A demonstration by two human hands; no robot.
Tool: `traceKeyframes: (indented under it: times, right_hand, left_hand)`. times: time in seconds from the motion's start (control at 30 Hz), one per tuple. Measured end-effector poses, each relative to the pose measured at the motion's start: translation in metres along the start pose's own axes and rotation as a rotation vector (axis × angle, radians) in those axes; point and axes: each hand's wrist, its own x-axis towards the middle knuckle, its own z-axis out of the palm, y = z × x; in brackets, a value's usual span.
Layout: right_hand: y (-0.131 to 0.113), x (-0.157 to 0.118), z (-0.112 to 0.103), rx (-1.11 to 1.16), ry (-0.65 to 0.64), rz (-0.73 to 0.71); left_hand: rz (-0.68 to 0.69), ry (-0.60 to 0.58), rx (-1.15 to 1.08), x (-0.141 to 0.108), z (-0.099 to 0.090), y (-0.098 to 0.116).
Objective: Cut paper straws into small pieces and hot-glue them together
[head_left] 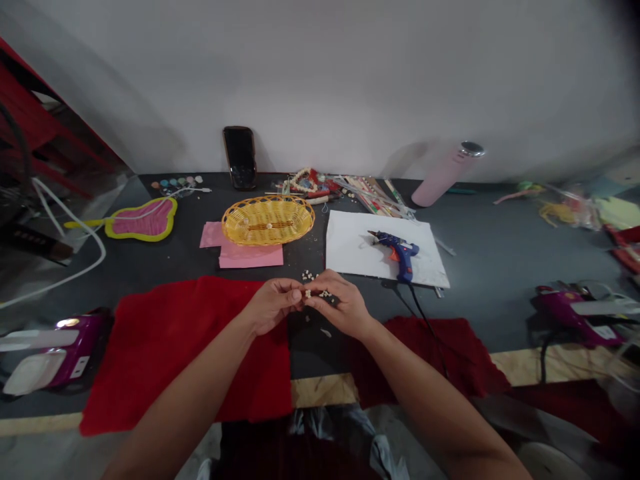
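Note:
At the middle of the table my left hand [270,305] and my right hand [345,305] meet, fingertips almost touching. Between them is a small cream bead-like piece [308,293], pinched by both thumbs and forefingers. More loose pale beads [307,274] lie on the dark tabletop just beyond the fingertips, and some show by my right fingers. Whether a thread runs through the held piece is too small to tell. A yellow woven basket [269,230], with a few small pieces inside, stands beyond my left hand on pink sheets [250,257].
A blue glue gun [395,251] lies on white paper [350,230], its cord trailing toward me. Red cloths [200,333] cover the front edge. Behind are a leaning phone [241,157], craft sticks [370,193] and a pink bottle [443,179]. Purple devices [83,350] sit at both sides.

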Motion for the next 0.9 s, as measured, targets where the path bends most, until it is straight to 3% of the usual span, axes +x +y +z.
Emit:
traceKeyframes:
  times: [0.33,0.63,0.73,0.83,0.9]
  right_hand:
    - [0.001,0.003,0.003,-0.119,0.014,-0.108]
    - [0.015,-0.001,-0.006,-0.155,0.054,0.031]
    - [0.022,0.001,-0.029,-0.239,0.086,0.129]
    - [0.035,-0.002,-0.073,-0.377,0.13,0.225]
    - [0.045,-0.008,-0.107,-0.487,0.224,0.326]
  left_hand:
    - [-0.001,0.037,0.126,-0.001,-0.003,0.001]
    - [0.092,0.085,0.041,-0.001,-0.001,0.009]
    - [0.109,0.099,-0.008,-0.001,0.0,0.012]
    - [0.133,0.116,-0.055,-0.001,-0.002,0.013]
    - [0.142,0.126,-0.073,-0.001,-0.004,0.013]
